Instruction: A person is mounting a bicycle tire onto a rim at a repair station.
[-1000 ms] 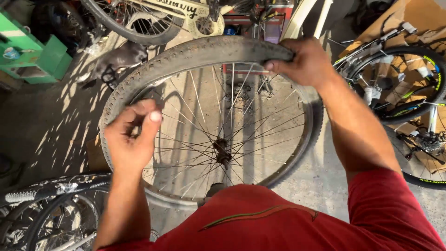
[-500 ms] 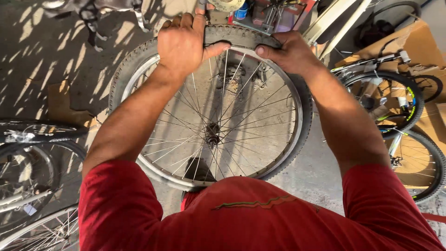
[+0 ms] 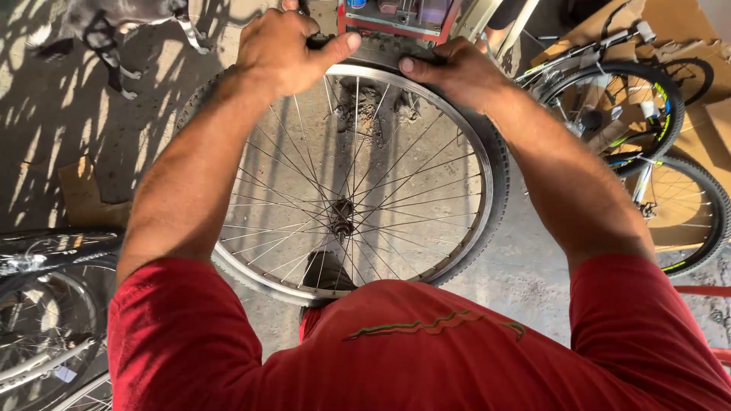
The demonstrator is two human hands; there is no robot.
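Your left hand [image 3: 280, 47] and right hand [image 3: 455, 70] clamp the tyre [image 3: 499, 164] at the wheel's far rim [image 3: 464, 129], fingers wrapped over, thumbs pressed inward, steadying it upright.

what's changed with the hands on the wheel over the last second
The left hand has moved from the near left side of the tire up to its far top edge, and now grips there close to the right hand, thumbs facing each other over the rim. The right hand stayed at the top. The wheel remains upright in front of the person.
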